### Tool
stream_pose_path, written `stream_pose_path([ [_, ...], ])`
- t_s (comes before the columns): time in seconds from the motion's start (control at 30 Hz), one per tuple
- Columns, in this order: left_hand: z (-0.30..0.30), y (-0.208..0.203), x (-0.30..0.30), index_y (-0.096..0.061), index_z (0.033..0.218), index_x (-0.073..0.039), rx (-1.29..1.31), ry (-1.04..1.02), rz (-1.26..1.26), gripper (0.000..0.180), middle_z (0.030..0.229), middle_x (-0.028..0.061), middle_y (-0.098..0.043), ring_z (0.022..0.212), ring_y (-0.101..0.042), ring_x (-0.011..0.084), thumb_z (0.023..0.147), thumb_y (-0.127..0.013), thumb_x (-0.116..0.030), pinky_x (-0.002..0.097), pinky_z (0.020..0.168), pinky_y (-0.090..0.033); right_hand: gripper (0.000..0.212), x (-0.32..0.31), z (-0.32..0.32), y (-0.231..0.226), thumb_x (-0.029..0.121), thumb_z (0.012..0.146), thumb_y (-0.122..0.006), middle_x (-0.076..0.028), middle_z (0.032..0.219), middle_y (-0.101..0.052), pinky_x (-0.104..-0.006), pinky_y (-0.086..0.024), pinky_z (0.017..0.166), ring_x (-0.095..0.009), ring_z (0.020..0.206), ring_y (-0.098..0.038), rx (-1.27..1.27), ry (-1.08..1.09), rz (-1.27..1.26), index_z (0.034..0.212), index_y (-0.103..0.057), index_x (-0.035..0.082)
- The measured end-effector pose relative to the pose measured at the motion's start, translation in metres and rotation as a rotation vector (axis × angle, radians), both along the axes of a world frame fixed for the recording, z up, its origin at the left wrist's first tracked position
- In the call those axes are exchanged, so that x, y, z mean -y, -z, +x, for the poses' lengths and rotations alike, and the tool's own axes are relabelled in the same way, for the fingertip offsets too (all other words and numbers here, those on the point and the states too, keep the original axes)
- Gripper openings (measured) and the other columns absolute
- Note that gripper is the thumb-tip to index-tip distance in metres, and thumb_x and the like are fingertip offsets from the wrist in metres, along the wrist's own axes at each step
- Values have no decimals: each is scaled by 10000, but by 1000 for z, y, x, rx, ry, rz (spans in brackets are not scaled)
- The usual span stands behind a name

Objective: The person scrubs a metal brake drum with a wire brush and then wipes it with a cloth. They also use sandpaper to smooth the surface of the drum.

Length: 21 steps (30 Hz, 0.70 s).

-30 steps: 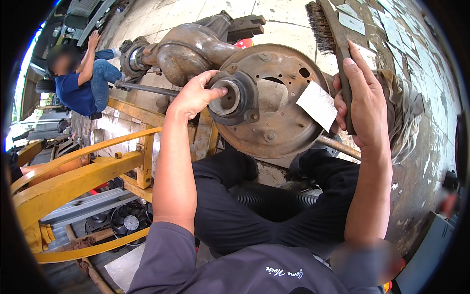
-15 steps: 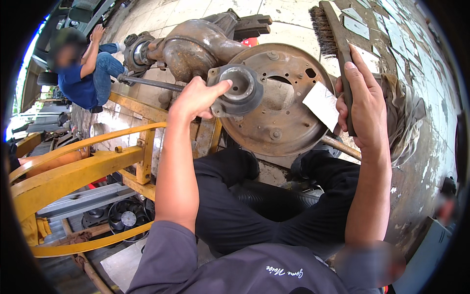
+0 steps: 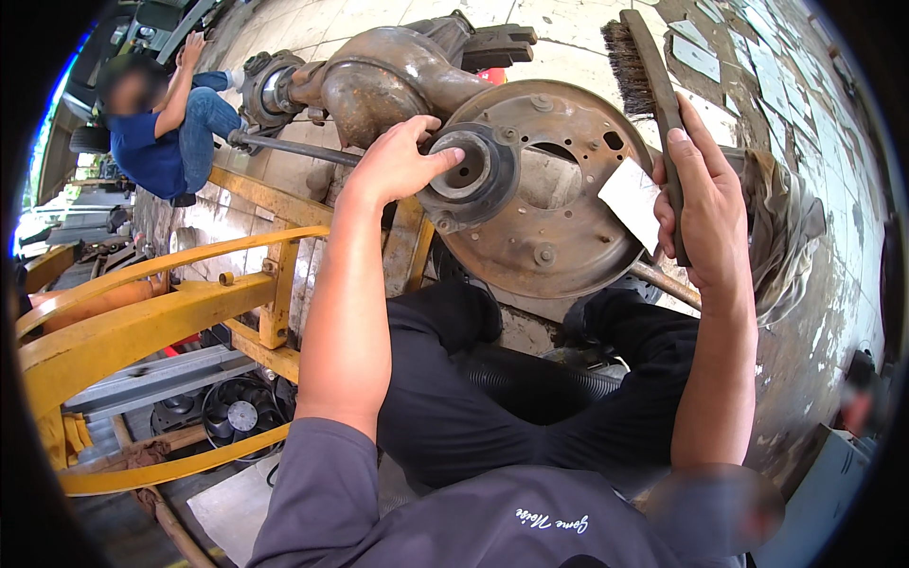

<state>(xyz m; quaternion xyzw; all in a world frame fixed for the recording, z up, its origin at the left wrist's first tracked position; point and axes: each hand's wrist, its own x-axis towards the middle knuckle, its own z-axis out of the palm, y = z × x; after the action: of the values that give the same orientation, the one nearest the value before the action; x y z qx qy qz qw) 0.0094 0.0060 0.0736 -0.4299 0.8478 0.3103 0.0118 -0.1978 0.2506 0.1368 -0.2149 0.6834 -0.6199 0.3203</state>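
My left hand (image 3: pixel 400 163) is closed on a grey metal bearing housing (image 3: pixel 507 180), a round collar on a flange. The thumb lies on the collar's rim; the other fingers are at the flange's far left edge. The housing rests against or just in front of a large rusty round backing plate (image 3: pixel 516 256), which has holes and a wide central opening. In my right hand (image 3: pixel 708 213) is a wire brush (image 3: pixel 655 80), gripped by its wooden handle and raised upright, its dark bristles facing left, apart from the plate. Behind the plate lies a rusty axle housing (image 3: pixel 374 90).
A yellow metal frame (image 3: pixel 142 327) curves along my left, near a black fan (image 3: pixel 243 415). A rod (image 3: pixel 294 147) reaches toward another person (image 3: pixel 156 142) crouching at far left. A white card (image 3: pixel 630 201) overlaps the plate's right edge. A crumpled rag (image 3: pixel 781 232) lies at right.
My left hand has shifted slightly right, its fingers more spread over the housing's far edge. The housing and plate sit slightly further right in view. The brush has stayed nearly still.
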Motion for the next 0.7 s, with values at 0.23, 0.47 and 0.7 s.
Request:
stream_pose_path([
  [0.23,5,-5,13,-550,1436,-28,131,-13,223,808,1264,189,-694,1131,-685,271,797,-809,-450,376,984,-513,546,-2,2,2,257,1064,-534,-4,811,-495,-207,-343,362,-21,477,-412,-4,-29,-23,1553,-407,51],
  [0.47,1,-10,-17,-513,1360,76,-139,-367,280,764,1306,255,-614,1275,-546,313,877,-737,-473,405,1070,-419,539,4,22,29,212,1053,-477,15,805,-497,-235,-385,390,-47,489,-448,-97,-258,178,1584,-392,171],
  [0.7,7,28,-4,-289,1406,277,-56,-338,272,946,1446,415,-435,1382,-473,378,924,-625,-465,396,1135,-373,581,31,81,73,246,1035,-454,-359,1149,-656,-447,-501,963,-507,1089,-643,-238,-352,297,1562,-335,33],
])
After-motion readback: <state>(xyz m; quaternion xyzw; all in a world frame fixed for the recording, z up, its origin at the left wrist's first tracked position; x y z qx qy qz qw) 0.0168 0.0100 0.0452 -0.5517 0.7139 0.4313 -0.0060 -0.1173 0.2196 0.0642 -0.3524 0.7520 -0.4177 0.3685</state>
